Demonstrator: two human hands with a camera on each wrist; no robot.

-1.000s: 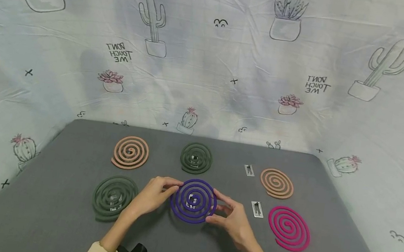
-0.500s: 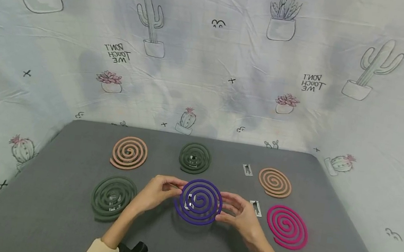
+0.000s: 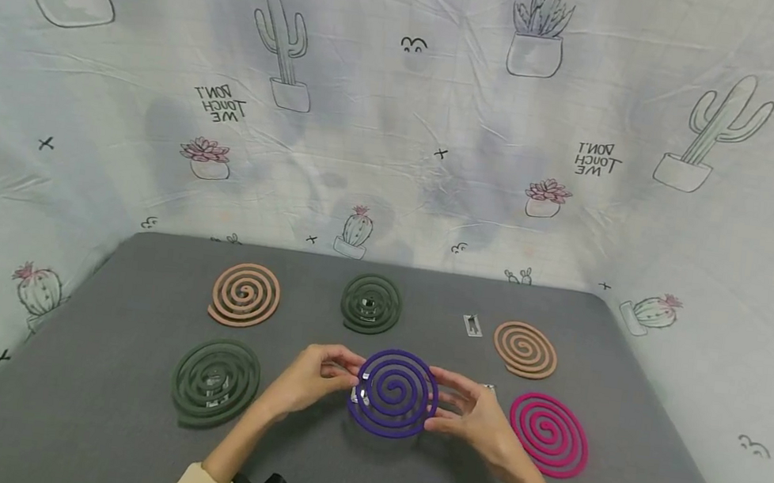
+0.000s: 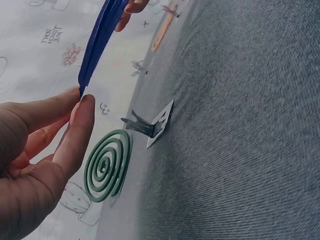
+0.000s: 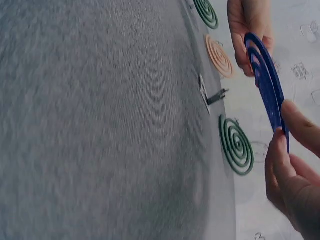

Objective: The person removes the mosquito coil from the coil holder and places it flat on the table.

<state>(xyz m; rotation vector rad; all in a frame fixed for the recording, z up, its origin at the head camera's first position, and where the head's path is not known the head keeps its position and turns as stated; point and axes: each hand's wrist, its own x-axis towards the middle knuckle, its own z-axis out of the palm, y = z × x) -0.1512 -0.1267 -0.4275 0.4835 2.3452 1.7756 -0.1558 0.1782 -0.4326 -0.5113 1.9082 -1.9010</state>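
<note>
A purple-blue mosquito coil [image 3: 396, 387] is held up above the table between both hands. My left hand [image 3: 316, 377] pinches its left edge between thumb and fingers. On the opposite edge, my right hand [image 3: 477, 419] grips with the thumb nearer me and the fingers behind. Seen from the left wrist, the coil [image 4: 98, 45] is nearly edge-on, and a metal coil stand [image 4: 161, 122] with raised prongs lies on the table below, apart from it. The right wrist view shows the same coil [image 5: 267, 82] tilted between the two hands.
Dark green coils [image 3: 216, 383] and a tan coil [image 3: 245, 295] rest at left and back. To the right lie another tan coil [image 3: 525, 350] and a pink coil [image 3: 548, 435]. A bare stand [image 3: 472, 325] sits at back right; another is mostly hidden behind my right hand.
Both hands have shifted to the right with the purple-blue coil, which now sits right of the stand beneath it. My right hand now covers most of the nearer right-hand stand.
</note>
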